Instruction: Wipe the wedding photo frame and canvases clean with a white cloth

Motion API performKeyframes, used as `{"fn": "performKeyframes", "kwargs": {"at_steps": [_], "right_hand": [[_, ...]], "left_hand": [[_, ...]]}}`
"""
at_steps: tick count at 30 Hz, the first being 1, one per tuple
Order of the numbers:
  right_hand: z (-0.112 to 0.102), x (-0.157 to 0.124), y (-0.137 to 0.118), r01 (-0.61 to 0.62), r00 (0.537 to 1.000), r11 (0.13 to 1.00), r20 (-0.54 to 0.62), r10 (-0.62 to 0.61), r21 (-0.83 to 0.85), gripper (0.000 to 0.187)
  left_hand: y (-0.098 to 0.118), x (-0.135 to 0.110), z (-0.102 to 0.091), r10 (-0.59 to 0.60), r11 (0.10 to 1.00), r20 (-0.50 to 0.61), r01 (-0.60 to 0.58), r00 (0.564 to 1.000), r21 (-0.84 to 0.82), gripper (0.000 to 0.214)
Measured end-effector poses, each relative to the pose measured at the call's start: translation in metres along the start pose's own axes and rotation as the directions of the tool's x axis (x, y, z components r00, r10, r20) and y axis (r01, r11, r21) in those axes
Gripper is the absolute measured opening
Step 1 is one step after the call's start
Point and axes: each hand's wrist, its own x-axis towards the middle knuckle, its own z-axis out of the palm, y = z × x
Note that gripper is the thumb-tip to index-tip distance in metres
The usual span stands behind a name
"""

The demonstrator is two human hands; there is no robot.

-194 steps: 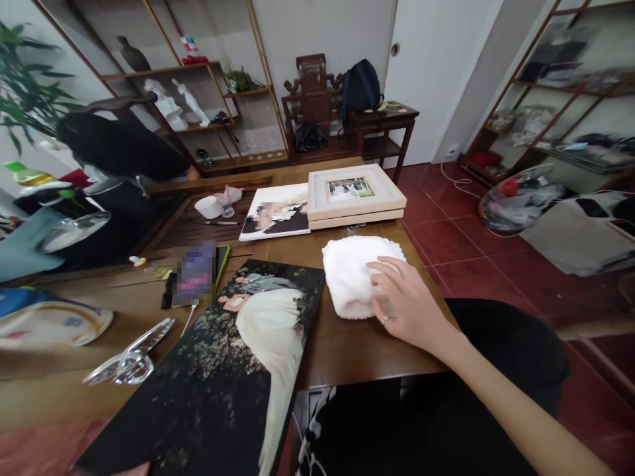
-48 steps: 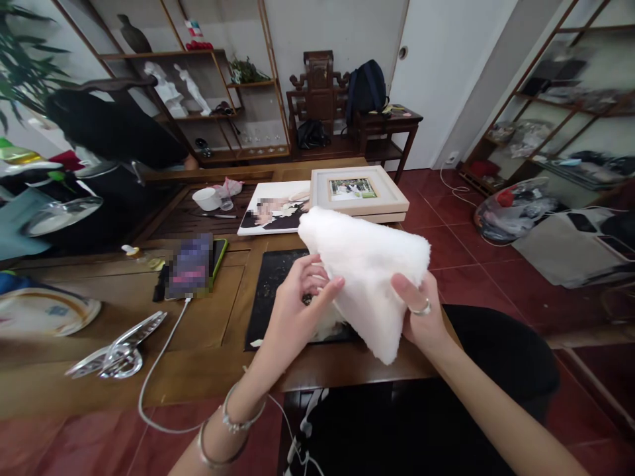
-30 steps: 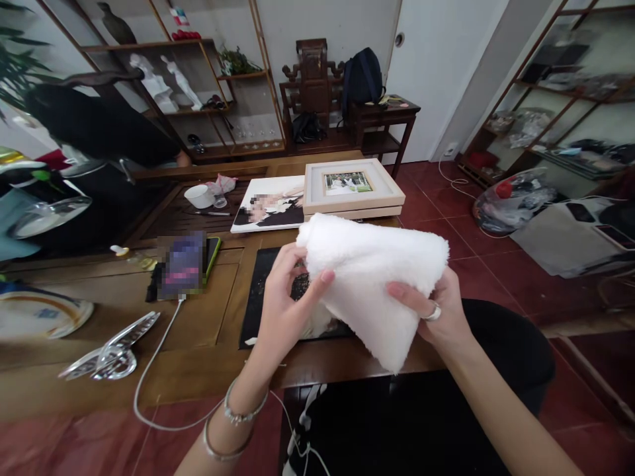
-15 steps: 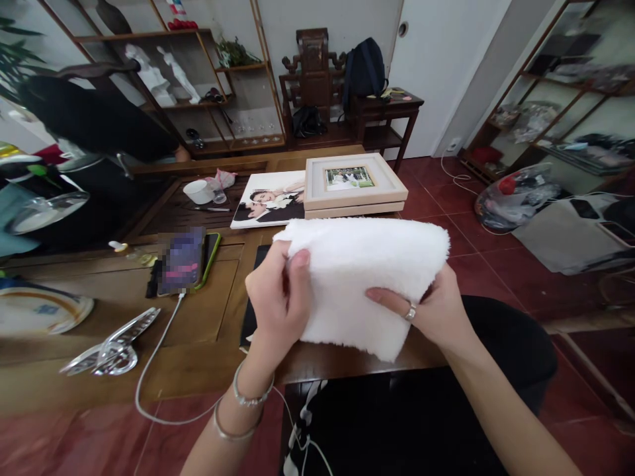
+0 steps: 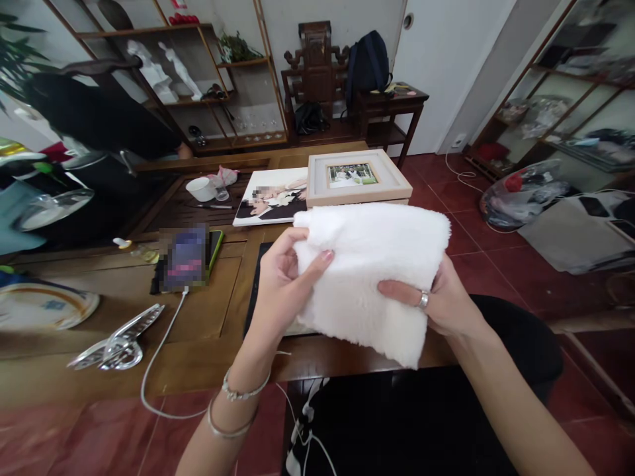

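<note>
A piece of white fluffy plush cloth (image 5: 372, 264) is held up over the near edge of the wooden table, tilted toward me. My left hand (image 5: 290, 277) grips its left side, thumb lying on the front and fingers behind. On the right side my right hand (image 5: 441, 301), with a ring on it, pinches the cloth, thumb in front and the other fingers hidden at the back. Partly covered by the cloth and my left hand, a dark flat item (image 5: 252, 301) lies on the table.
Behind the cloth are a framed picture (image 5: 360, 192) and a photo panel (image 5: 248, 208). To the left lie a phone (image 5: 186, 258) on a white cable (image 5: 151, 370), a shiny silver object (image 5: 119, 344) and a small dropper bottle (image 5: 141, 251). A person in black (image 5: 109, 112) is at the far left.
My left thumb has stretched out flatter across the front of the cloth. The cloth's lower corner has swung slightly right, and the whole view has shifted a little.
</note>
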Motion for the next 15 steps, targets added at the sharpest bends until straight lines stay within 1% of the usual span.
{"fn": "performKeyframes", "kwargs": {"at_steps": [2,3,4,5,6,7,8,9,10,11,12,13,14,15], "right_hand": [[-0.008,0.002,-0.005,0.029,0.999,0.999,-0.039,-0.030,-0.026,0.059],[-0.014,0.003,-0.008,0.083,0.991,0.994,-0.098,-0.090,-0.076,0.058],[-0.022,0.004,-0.011,0.157,0.965,0.973,-0.183,-0.187,-0.168,0.055],[-0.031,0.005,-0.014,0.230,0.907,0.924,-0.277,-0.317,-0.306,0.050],[-0.040,0.007,-0.016,0.267,0.822,0.838,-0.341,-0.455,-0.475,0.043],[-0.048,0.009,-0.016,0.262,0.742,0.721,-0.344,-0.575,-0.641,0.033],[-0.056,0.011,-0.015,0.233,0.700,0.594,-0.291,-0.653,-0.770,0.022],[-0.062,0.014,-0.012,0.219,0.710,0.475,-0.195,-0.677,-0.852,0.013],[-0.065,0.017,-0.007,0.244,0.754,0.380,-0.072,-0.653,-0.892,0.013],[-0.066,0.020,-0.001,0.311,0.796,0.313,0.066,-0.601,-0.897,0.018],[-0.065,0.023,0.007,0.396,0.818,0.269,0.204,-0.537,-0.878,0.024],[-0.062,0.026,0.015,0.471,0.820,0.239,0.322,-0.473,-0.849,0.028],[-0.058,0.030,0.024,0.527,0.813,0.211,0.416,-0.408,-0.823,0.033],[-0.053,0.033,0.032,0.563,0.805,0.182,0.485,-0.342,-0.806,0.037]], "left_hand": [[0.000,0.004,-0.007,-0.010,0.999,0.019,0.009,1.000,0.044,0.018],[0.001,0.007,-0.013,0.004,0.994,0.027,-0.007,1.000,0.108,0.016],[0.001,0.010,-0.020,0.022,0.983,0.014,-0.024,1.000,0.182,0.014],[0.000,0.014,-0.029,0.026,0.961,0.013,-0.028,1.000,0.276,0.013],[-0.003,0.018,-0.039,0.023,0.923,0.045,-0.038,0.999,0.382,0.015],[-0.008,0.021,-0.049,0.001,0.875,0.077,-0.039,0.997,0.483,0.019],[-0.015,0.024,-0.059,-0.037,0.812,0.115,-0.037,0.993,0.583,0.024],[-0.024,0.026,-0.068,-0.040,0.738,0.138,-0.064,0.990,0.672,0.028],[-0.034,0.027,-0.075,-0.045,0.657,0.165,-0.095,0.985,0.748,0.031],[-0.045,0.026,-0.081,-0.052,0.578,0.170,-0.109,0.984,0.808,0.035],[-0.055,0.024,-0.085,-0.069,0.507,0.155,-0.099,0.985,0.856,0.039],[-0.065,0.022,-0.087,-0.112,0.444,0.141,-0.077,0.984,0.893,0.045],[-0.072,0.019,-0.089,-0.161,0.397,0.144,-0.069,0.976,0.915,0.049],[-0.078,0.016,-0.090,-0.179,0.367,0.152,-0.077,0.972,0.927,0.050]]}}
